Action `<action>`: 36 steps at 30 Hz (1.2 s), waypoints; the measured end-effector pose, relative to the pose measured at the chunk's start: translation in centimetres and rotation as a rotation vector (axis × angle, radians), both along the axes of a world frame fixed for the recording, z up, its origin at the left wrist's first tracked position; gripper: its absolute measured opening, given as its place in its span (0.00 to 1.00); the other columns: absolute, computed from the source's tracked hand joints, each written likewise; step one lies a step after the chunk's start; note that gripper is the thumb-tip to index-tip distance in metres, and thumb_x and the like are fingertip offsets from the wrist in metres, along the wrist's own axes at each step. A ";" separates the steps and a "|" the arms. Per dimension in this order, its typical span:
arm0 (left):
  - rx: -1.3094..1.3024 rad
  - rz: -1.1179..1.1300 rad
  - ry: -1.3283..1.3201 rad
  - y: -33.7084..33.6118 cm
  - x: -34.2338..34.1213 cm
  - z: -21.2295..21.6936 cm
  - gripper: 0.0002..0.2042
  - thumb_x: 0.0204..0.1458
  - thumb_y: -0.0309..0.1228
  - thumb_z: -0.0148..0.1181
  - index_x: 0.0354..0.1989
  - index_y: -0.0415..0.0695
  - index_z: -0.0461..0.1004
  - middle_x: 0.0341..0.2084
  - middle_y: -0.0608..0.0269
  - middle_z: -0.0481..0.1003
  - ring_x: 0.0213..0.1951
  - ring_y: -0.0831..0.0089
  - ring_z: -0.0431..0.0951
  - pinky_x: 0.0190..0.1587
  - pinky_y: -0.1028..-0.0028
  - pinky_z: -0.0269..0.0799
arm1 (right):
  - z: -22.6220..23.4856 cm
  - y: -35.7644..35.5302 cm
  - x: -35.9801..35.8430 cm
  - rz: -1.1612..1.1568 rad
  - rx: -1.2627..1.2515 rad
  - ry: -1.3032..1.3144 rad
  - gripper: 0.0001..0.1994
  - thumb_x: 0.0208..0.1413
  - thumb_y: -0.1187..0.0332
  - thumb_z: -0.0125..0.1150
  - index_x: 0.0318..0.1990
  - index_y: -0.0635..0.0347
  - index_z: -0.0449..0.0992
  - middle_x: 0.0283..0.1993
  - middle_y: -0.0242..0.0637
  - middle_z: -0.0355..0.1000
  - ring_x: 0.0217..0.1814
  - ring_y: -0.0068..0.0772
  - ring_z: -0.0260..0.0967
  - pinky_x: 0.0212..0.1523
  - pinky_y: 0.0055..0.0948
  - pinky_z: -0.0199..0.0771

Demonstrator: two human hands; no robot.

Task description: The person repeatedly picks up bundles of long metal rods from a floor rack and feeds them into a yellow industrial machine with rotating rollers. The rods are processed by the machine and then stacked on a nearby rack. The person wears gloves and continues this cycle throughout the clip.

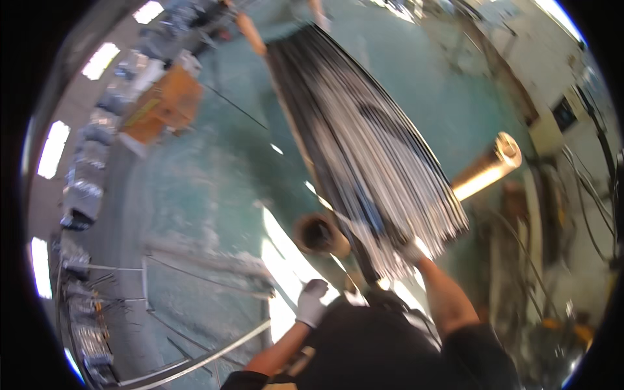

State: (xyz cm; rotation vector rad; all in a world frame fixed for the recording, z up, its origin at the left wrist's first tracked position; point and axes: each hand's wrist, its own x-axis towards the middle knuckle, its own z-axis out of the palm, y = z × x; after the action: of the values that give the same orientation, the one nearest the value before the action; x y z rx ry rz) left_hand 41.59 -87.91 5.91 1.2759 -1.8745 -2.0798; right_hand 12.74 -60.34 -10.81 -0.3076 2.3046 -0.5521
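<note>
A wide bundle of long dark and grey strips (364,149) runs away from me, its near ends fanned out just before my body. My right hand (411,250), in a pale glove with darker fingers, lies on the strips close to their near ends. Its fingers look stretched out over them, though they are blurred. To the left of the bundle, apart from it, my left hand (312,303) is closed in a similar glove, and nothing shows sticking out of it. Two thick brown tubes stick out from beside the bundle, a left tube (318,234) and a shiny right tube (487,167).
An orange-brown cardboard box (170,101) is at the far left. Wrapped bundles (88,172) line the left wall. A pale curved rail (214,356) crosses the lower left. Cables (588,185) hang on the right. Another person's arm (250,32) shows at the bundle's far end.
</note>
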 end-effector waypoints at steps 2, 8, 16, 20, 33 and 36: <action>0.093 -0.192 -0.050 2.0 -0.5 -1.2 0.11 0.70 0.36 0.60 0.52 0.43 0.80 0.39 0.62 0.82 0.37 0.70 0.84 0.43 0.66 0.82 | -0.6 1.0 0.7 -0.001 -0.052 0.047 0.30 0.66 0.47 0.70 0.65 0.63 0.79 0.58 0.47 0.82 0.56 0.47 0.80 0.59 0.45 0.79; -0.132 -0.390 -0.080 1.6 -6.8 0.6 0.23 0.59 0.41 0.69 0.60 0.42 0.85 0.49 0.54 0.88 0.50 0.61 0.88 0.57 0.62 0.83 | -10.2 5.9 -1.3 -0.226 0.020 0.039 0.30 0.61 0.49 0.73 0.65 0.56 0.79 0.59 0.44 0.82 0.58 0.48 0.81 0.58 0.47 0.82; -0.231 -0.339 -0.121 1.3 -7.9 -0.2 0.22 0.58 0.47 0.68 0.51 0.43 0.88 0.42 0.54 0.88 0.43 0.62 0.89 0.49 0.64 0.85 | 8.9 3.0 2.7 -0.013 -0.132 0.230 0.22 0.66 0.47 0.65 0.45 0.60 0.88 0.45 0.51 0.87 0.46 0.53 0.87 0.45 0.49 0.87; -0.258 -0.494 -0.232 1.5 -6.7 -1.1 0.18 0.58 0.48 0.67 0.42 0.46 0.88 0.31 0.55 0.87 0.36 0.62 0.89 0.42 0.62 0.84 | 9.2 2.7 3.2 0.019 -0.109 0.169 0.24 0.68 0.46 0.60 0.44 0.60 0.88 0.44 0.53 0.87 0.46 0.56 0.86 0.45 0.53 0.86; -0.283 -0.484 0.073 -1.0 -5.0 0.1 0.14 0.64 0.41 0.66 0.48 0.42 0.83 0.34 0.65 0.81 0.31 0.75 0.81 0.38 0.69 0.79 | 9.2 3.1 3.5 -0.314 -0.490 -0.255 0.27 0.67 0.48 0.66 0.60 0.62 0.78 0.56 0.57 0.82 0.54 0.54 0.84 0.52 0.49 0.82; -0.095 -0.368 0.064 0.9 -3.3 -0.6 0.13 0.65 0.37 0.66 0.48 0.41 0.83 0.35 0.63 0.82 0.34 0.74 0.82 0.40 0.70 0.81 | 8.0 2.2 2.4 -0.304 -0.457 -0.091 0.25 0.66 0.49 0.70 0.54 0.65 0.80 0.50 0.53 0.83 0.48 0.50 0.83 0.48 0.49 0.82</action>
State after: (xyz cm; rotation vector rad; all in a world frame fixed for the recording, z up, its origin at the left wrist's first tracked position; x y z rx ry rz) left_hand 38.29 -86.96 5.34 0.8858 -2.2905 -2.1254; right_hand 15.15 -58.15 -2.79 -0.1398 2.1293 -1.2257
